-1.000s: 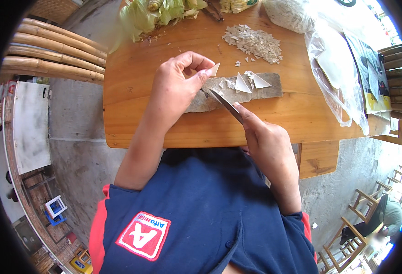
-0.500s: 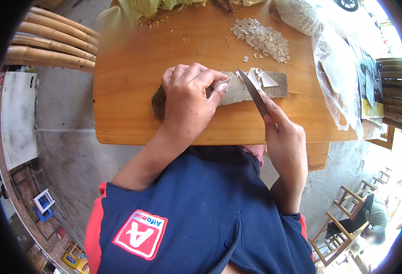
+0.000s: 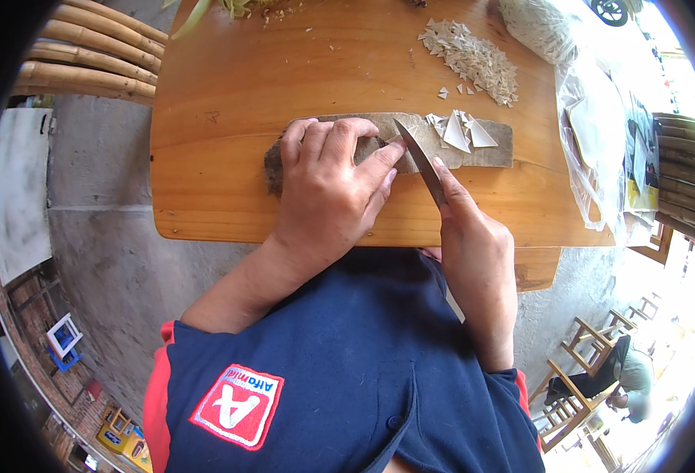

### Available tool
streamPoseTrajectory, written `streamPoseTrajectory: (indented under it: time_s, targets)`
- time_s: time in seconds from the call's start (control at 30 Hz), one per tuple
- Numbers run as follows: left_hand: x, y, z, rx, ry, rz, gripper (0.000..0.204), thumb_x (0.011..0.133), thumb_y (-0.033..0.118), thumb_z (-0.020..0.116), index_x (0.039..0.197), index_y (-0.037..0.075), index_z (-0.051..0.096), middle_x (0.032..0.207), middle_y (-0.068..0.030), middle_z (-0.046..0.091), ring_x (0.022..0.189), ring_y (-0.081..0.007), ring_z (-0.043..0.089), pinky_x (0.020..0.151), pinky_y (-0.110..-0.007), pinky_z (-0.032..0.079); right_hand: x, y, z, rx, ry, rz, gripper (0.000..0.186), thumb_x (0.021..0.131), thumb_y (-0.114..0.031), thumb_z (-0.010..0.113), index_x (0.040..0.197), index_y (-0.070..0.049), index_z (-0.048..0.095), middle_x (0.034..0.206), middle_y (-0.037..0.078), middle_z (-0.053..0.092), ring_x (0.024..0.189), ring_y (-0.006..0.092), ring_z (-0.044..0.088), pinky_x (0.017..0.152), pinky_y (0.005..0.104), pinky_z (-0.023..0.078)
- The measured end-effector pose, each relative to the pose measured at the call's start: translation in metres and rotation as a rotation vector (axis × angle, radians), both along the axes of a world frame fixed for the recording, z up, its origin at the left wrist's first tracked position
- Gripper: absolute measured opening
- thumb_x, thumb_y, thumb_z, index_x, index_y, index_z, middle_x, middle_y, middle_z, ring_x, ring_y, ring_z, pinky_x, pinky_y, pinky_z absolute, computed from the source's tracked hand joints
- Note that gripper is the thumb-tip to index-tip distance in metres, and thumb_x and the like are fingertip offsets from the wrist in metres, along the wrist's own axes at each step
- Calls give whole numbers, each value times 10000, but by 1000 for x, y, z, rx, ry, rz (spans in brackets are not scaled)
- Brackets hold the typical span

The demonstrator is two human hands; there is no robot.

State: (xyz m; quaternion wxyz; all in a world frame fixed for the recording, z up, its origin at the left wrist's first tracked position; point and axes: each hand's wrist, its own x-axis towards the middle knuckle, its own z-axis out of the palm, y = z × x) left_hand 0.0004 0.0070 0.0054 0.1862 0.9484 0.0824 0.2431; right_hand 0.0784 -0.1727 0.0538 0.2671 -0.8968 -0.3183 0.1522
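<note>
A worn grey-brown wooden board (image 3: 485,151) lies across the table near its front edge. My left hand (image 3: 328,169) rests on it with bent fingers, its thumb and forefinger closed on a small thin white piece, mostly hidden under the fingertips. In my right hand (image 3: 478,244) is a knife (image 3: 424,165), gripped by its handle, which the hand covers. Its blade slants up and left, the tip on or just above the board beside my left fingertips. Several thin white triangular pieces (image 3: 457,134) lie on the board to the right of the blade.
Beyond the board, a heap of small white chips (image 3: 474,59) sits on the wooden table (image 3: 284,79). A filled clear plastic bag (image 3: 533,27) and another plastic bag (image 3: 588,134) stand at the right. Pale green husks (image 3: 198,16) lie at the far left.
The knife and my right hand have moved left, toward my left fingertips. My left hand's fingers have spread and lowered onto the board. The view has shifted slightly.
</note>
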Motion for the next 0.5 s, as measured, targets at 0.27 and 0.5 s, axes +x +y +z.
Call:
streamPoseTrajectory:
  time_s: [0.27,0.5]
  targets:
    - [0,-2,0,-1,8,17,291,828,145,794,1119,154,778,1139,-53,640,1019,-252,577,1021,-467,398,-9,6,3,-140,-89,-21,519,995,28,571,1481,-153,590,840,248,675,730,385,701,679,454,542]
    - [0,-3,-1,6,7,30,292,828,146,793,1119,151,775,1150,-57,643,1051,-260,581,1030,-487,394,-12,4,-4,-128,-152,9,663,886,45,593,1511,-175,556,732,151,654,599,332,671,564,458,555]
